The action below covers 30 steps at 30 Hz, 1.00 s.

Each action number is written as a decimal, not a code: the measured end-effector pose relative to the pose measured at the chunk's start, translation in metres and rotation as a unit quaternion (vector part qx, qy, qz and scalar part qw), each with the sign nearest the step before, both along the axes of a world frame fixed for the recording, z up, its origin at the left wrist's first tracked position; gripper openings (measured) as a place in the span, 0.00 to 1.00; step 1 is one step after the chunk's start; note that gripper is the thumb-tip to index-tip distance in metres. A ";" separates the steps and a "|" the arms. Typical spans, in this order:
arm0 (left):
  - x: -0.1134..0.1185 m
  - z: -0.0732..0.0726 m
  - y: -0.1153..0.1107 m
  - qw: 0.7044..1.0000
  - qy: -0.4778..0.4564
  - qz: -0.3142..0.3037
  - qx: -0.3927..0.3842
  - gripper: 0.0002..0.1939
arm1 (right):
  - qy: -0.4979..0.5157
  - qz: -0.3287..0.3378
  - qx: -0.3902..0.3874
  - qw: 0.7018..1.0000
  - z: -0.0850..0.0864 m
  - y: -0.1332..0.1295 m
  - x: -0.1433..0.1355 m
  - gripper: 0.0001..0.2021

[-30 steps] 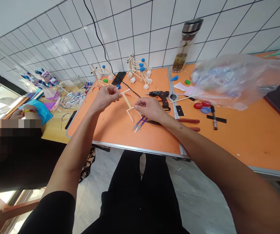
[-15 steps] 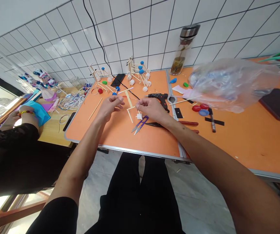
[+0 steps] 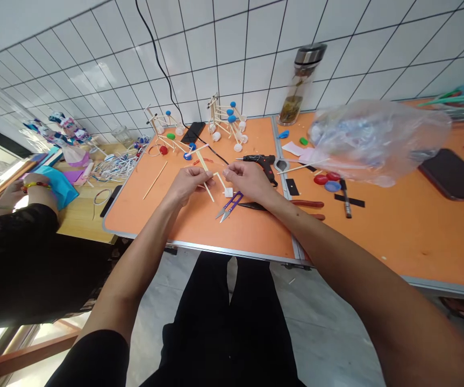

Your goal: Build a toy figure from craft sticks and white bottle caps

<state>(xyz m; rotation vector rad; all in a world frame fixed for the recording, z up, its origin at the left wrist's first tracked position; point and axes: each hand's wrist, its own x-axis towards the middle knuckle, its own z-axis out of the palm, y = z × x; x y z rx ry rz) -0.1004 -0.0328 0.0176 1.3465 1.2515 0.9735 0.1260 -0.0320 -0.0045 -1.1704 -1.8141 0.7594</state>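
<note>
My left hand (image 3: 189,184) is closed, its thumb and fingertips pinching a small frame of thin wooden sticks (image 3: 201,160) above the orange table. One stick slants down toward the table's front edge; another runs to a white block (image 3: 228,192). My right hand (image 3: 247,180) is closed in a pinch just right of the frame; whatever is between its fingertips is too small to make out. Purple-handled thread snips (image 3: 232,203) lie open below the hands. Black-jawed pliers with red handles (image 3: 307,203) lie partly under my right forearm.
A black glue gun (image 3: 264,163) lies behind my right hand. Stick models with blue and white caps (image 3: 227,121) stand by the wall. A glass bottle (image 3: 298,88), a plastic bag (image 3: 366,137) and a phone (image 3: 455,174) are rightward. Another person's hand (image 3: 36,185) holds blue paper (image 3: 60,185).
My left hand has moved right and closed on the stick frame, which has shifted slightly left and turned. My right hand stays pinched near the frame. The view has shifted slightly.
</note>
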 end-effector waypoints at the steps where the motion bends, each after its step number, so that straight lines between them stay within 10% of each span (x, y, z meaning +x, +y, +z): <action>1: -0.004 0.001 0.002 1.000 -0.011 0.020 0.000 0.25 | -0.047 -0.015 0.021 0.999 0.001 -0.001 0.001 0.13; 9: -0.024 0.010 0.017 0.987 -0.111 0.108 -0.044 0.13 | -0.361 -0.016 0.113 0.925 0.019 -0.017 0.013 0.17; 30: 0.021 0.002 0.051 0.971 -0.202 0.122 -0.023 0.10 | -0.469 0.079 0.071 0.877 0.016 -0.017 0.008 0.15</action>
